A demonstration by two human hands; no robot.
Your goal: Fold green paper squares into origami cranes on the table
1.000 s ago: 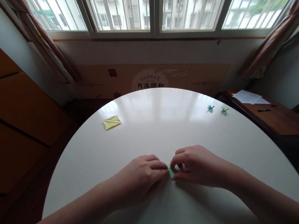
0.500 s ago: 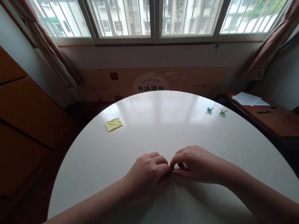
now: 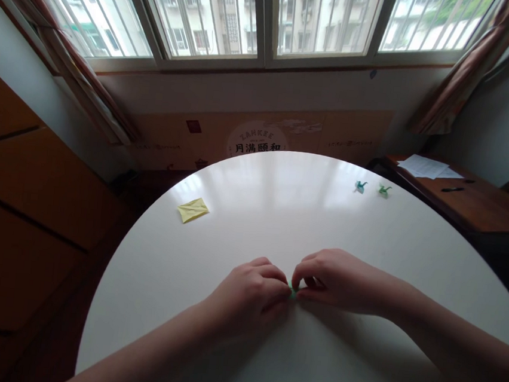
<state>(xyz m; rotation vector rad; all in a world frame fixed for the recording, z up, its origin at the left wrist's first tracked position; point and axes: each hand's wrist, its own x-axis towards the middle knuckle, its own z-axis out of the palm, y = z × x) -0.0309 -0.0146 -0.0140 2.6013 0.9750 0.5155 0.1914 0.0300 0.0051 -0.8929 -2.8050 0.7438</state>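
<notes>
My left hand [image 3: 251,293] and my right hand [image 3: 336,280] meet fingertip to fingertip on the round white table [image 3: 257,203]. Both are closed in a pinch on a small green folded paper [image 3: 292,290]. Only a sliver of the paper shows between the fingers; the rest is hidden under them. The hands rest low on the tabletop near its front middle.
A yellow folded paper [image 3: 193,210] lies at the table's left. Two small paper cranes, one teal [image 3: 360,186] and one green [image 3: 384,190], stand at the far right. A wooden side desk [image 3: 473,203] with white sheets [image 3: 425,166] and a pen [image 3: 451,189] is beyond.
The fingers of both hands have closed in tighter, so much less of the green paper shows than a second ago. The hands stay in the same spot.
</notes>
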